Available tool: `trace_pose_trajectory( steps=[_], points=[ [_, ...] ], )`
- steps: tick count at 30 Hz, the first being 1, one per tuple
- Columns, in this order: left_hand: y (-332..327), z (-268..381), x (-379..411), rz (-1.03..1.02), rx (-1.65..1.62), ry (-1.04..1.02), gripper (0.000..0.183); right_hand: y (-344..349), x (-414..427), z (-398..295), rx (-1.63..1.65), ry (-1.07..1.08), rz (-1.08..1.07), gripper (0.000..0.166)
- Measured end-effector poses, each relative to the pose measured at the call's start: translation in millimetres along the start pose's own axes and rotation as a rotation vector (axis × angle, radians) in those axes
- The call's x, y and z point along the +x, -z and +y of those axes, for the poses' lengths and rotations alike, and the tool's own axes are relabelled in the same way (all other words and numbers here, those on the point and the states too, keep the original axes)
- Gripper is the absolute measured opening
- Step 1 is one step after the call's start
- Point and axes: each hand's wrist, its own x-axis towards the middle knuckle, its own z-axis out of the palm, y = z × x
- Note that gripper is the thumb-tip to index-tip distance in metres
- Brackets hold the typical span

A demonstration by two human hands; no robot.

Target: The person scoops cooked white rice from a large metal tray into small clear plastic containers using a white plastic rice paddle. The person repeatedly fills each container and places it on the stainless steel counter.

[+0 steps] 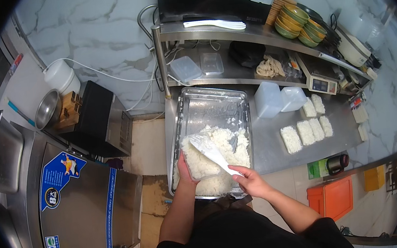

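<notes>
My left hand (186, 169) grips the side of a clear plastic container filled with white rice (199, 162), held over the near left part of a metal tray (210, 102). In my right hand (250, 181) is the handle of a white plastic rice paddle (210, 151); its broad end, with rice on it, rests at the top of the filled container. Loose cooked rice (222, 136) covers the near part of the tray, with a few clumps farther up. The lower face of the container and my left fingertips are hidden.
Several rice-filled containers (291, 139) stand on the steel counter (267, 149) at the right. Stacked empty plastic containers (268, 99) stand beside the tray. A steel shelf (222, 79) behind holds a cloth (270, 67), a digital scale (320, 80) and bowls (289, 21). An orange crate (332, 198) is below.
</notes>
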Motion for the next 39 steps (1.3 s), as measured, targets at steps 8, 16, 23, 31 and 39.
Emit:
trace_pose_trajectory(
  steps=[8, 16, 23, 31, 39],
  points=[
    [-7, -1, 6, -0.064, -0.034, -0.061, 0.060, -18, -2, 5, 0.175, -0.041, -0.030, 0.040],
    [-19, -10, 9, -0.141, -0.129, -0.139, 0.061, -43, 1, 5, 0.205, 0.000, 0.054, 0.038],
    [-17, -3, 3, -0.213, -0.108, -0.127, 0.063, -30, -21, -25, -0.227, 0.076, 0.028, 0.039],
    [-3, 2, 1, -0.145, -0.156, -0.153, 0.065, 19, -8, 17, -0.165, 0.346, 0.247, 0.039],
    [-10, 3, -1, -0.099, -0.092, -0.117, 0.067, 22, 8, 42, -0.123, 0.168, 0.313, 0.038]
  ],
)
